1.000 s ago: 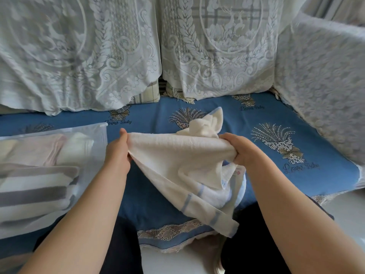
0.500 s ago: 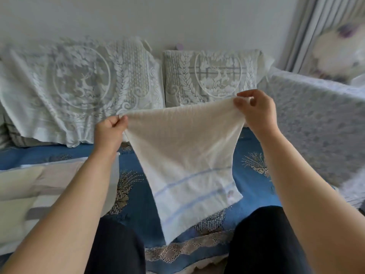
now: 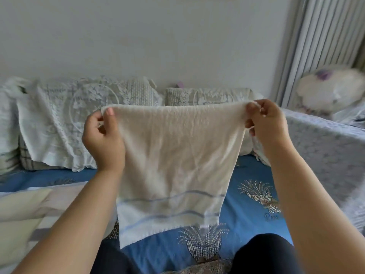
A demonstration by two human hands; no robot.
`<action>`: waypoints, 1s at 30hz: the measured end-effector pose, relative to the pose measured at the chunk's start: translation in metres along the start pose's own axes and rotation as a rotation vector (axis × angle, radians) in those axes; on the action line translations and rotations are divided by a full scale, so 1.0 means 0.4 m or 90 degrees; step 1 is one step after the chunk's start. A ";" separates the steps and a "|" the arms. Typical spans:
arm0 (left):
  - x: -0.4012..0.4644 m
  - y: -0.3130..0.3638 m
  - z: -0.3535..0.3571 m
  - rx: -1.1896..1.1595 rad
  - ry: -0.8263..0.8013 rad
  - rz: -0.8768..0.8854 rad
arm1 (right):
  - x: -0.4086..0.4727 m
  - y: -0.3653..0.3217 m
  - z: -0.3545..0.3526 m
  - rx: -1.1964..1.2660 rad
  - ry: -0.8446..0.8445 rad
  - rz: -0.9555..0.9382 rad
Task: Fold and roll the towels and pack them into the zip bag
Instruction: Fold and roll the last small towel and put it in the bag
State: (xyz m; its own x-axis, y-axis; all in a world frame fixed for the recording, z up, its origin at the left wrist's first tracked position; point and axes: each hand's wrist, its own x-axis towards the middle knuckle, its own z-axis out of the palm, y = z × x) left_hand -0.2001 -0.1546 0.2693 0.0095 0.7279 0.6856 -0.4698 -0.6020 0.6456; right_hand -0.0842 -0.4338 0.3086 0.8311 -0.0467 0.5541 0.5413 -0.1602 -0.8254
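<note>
At 8 o'clock, a zip bag [image 3: 29,212] of folded towels lies on a blue sofa cover [image 3: 250,196]. The left hand [image 3: 103,139] pinches the cream towel [image 3: 171,165] by one top corner; the right hand [image 3: 265,123], at 2 o'clock, pinches the other, the towel hanging spread at centre.

Towel [image 3: 173,159] betw. left hand [image 3: 103,139] & right hand [image 3: 265,126], above sofa seat [image 3: 252,175], zip bag [image 3: 29,210] at left.
</note>
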 end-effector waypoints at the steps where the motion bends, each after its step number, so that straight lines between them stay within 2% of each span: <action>1: 0.017 0.007 0.009 0.008 -0.010 0.002 | 0.009 -0.014 0.003 0.064 0.000 0.028; 4: 0.061 -0.053 0.039 0.069 -0.127 -0.076 | 0.037 -0.007 0.036 0.238 -0.004 0.143; 6: 0.064 -0.136 0.054 0.119 -0.215 -0.178 | 0.056 0.054 0.077 0.232 -0.009 0.186; 10: 0.046 -0.360 0.108 0.138 -0.300 -0.419 | 0.110 0.238 0.205 0.175 -0.068 0.216; 15: -0.033 -0.477 0.179 0.107 -0.591 -0.675 | 0.136 0.449 0.346 0.059 -0.381 0.311; 17: -0.108 -0.512 0.163 0.213 -0.656 -0.675 | 0.093 0.530 0.358 -0.091 -0.463 0.309; 21: -0.284 -0.621 0.033 0.584 -0.716 -0.657 | -0.062 0.715 0.329 -0.451 -0.583 0.334; 24: -0.350 -0.640 -0.034 0.728 -0.742 -0.609 | -0.149 0.784 0.294 -0.596 -0.550 0.418; 26: -0.374 -0.621 -0.039 0.682 -0.727 -0.659 | -0.170 0.774 0.289 -0.541 -0.494 0.502; 30: -0.390 -0.601 -0.065 0.539 -0.673 -0.774 | -0.199 0.780 0.280 -0.293 -0.440 0.626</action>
State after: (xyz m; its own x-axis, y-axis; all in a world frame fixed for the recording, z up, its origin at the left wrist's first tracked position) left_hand -0.1116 -0.1150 -0.0016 0.6171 0.5515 -0.5614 0.7468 -0.1856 0.6386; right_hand 0.0327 -0.3696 -0.0051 0.8219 0.1573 -0.5475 -0.3116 -0.6804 -0.6633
